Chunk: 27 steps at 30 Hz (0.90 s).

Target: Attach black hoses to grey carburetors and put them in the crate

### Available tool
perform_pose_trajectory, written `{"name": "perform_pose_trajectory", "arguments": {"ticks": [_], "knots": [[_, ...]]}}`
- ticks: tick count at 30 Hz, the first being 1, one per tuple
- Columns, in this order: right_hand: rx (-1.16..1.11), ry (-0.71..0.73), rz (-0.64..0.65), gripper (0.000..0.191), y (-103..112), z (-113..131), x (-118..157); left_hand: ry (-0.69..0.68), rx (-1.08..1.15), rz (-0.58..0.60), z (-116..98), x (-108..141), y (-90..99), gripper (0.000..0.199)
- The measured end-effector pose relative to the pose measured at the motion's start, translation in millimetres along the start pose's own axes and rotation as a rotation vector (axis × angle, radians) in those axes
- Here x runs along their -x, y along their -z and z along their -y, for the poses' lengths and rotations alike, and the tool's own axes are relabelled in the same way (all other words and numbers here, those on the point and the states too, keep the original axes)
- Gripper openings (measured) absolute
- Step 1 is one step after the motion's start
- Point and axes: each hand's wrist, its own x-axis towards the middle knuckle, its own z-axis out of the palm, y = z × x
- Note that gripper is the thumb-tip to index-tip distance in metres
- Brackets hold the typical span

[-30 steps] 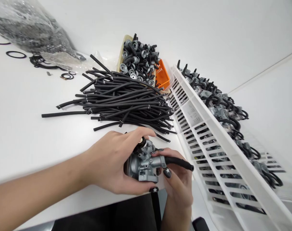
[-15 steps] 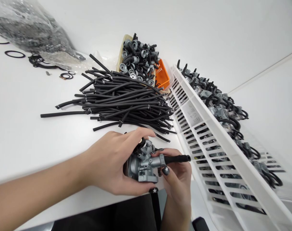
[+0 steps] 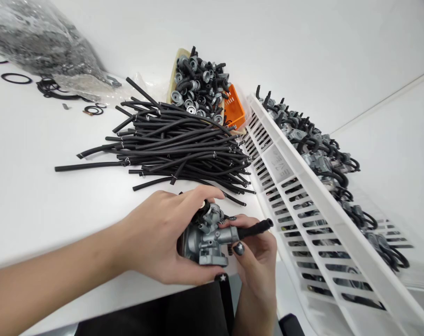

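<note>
A grey metal carburetor (image 3: 208,242) lies in my left hand (image 3: 159,238), whose fingers and thumb wrap around its body above the table's front edge. From the right end of the carburetor sticks a metal cap (image 3: 233,233) with a black rubber boot (image 3: 255,229), which points right and slightly up. My right hand (image 3: 257,256) has its thumb and fingers closed around the cap, at the base of the boot. The palm of my left hand hides part of the carburetor.
Black hoses (image 3: 184,140) with clips lie piled behind my hands. Further back stand a cream bin (image 3: 172,74) of capped boots and an orange basket (image 3: 234,109). A white slatted crate (image 3: 278,163) of carburetors borders the right. Plastic bags (image 3: 40,46) and black rings (image 3: 16,78) lie back left.
The rubber boot's free end tips slightly upward. Both hands keep their hold on the carburetor and its cap. The whole view has shifted a little.
</note>
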Motion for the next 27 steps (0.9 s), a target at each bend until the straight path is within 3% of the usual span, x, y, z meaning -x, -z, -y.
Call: {"name": "perform_pose_trajectory", "arguments": {"ticks": [27], "knots": [[-0.089, -0.011, 0.011, 0.022, 0.0, -0.8, -0.2, -0.016, 0.023, -0.007, -1.3, -3.0, 1.5, 0.069]]}}
